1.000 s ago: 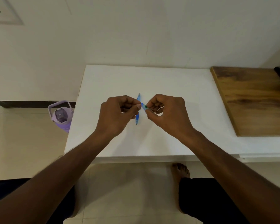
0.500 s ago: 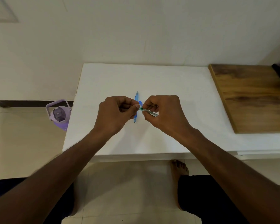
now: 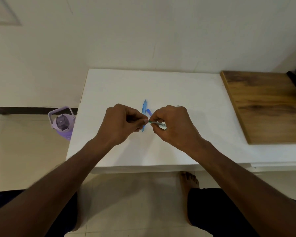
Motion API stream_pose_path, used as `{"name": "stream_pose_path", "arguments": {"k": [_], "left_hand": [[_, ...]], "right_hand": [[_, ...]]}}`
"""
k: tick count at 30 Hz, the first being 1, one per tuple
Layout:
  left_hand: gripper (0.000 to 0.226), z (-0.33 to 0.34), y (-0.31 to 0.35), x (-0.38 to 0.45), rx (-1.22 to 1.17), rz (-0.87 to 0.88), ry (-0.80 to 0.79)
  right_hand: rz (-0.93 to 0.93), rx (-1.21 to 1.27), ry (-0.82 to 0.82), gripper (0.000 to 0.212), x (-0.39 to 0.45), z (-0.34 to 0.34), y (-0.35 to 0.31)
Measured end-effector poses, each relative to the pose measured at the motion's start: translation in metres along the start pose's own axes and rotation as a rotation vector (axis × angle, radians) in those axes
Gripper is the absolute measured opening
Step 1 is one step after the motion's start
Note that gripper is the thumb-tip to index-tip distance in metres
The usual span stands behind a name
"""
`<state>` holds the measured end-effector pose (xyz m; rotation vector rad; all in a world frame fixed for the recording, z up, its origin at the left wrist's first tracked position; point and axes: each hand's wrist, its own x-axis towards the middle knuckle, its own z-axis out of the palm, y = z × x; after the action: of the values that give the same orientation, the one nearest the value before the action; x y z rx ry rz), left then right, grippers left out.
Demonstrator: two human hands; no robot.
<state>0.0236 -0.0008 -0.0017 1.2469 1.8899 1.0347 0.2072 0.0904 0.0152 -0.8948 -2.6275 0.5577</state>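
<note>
The person's two hands meet just above the middle of the white table [image 3: 195,89], knuckles turned up toward the head camera. The right hand [image 3: 175,128] grasps a thin, clear pen refill [image 3: 158,123] between its thumb and curled fingers. The refill lies nearly level, its green end pointing toward the other hand and its far end hidden in the palm. The left hand [image 3: 121,124] has its fingers curled in, and its thumb and forefinger pinch that green end, so the refill spans the small gap between the two hands. Beneath that gap a blue pen barrel [image 3: 144,106] lies flat on the table, pointing away from the person, with its near part covered by the left fingertips. Just to its right lies a short blue pen piece [image 3: 149,111], angled and partly behind the right hand. A wooden board [image 3: 266,106] rests on the right end of the table, well apart from the hands. On the tiled floor to the left of the table stands a purple water bottle [image 3: 62,124] with its handle raised. A bare foot [image 3: 189,181] shows under the table's near edge.
</note>
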Motion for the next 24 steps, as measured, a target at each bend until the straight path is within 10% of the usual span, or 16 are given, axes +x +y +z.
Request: {"name": "stream_pose_path", "arguments": {"k": [16,24], "left_hand": [[0.022,0.005,0.007,0.0,0.015,0.158,-0.039],[0.041,0.017,-0.022,0.027,0.417,-0.03,0.064]], "right_hand": [[0.059,0.21,0.061,0.015,-0.003,-0.013,0.009],[0.542,-0.128,0.08,0.028,0.012,-0.048,0.089]]}}
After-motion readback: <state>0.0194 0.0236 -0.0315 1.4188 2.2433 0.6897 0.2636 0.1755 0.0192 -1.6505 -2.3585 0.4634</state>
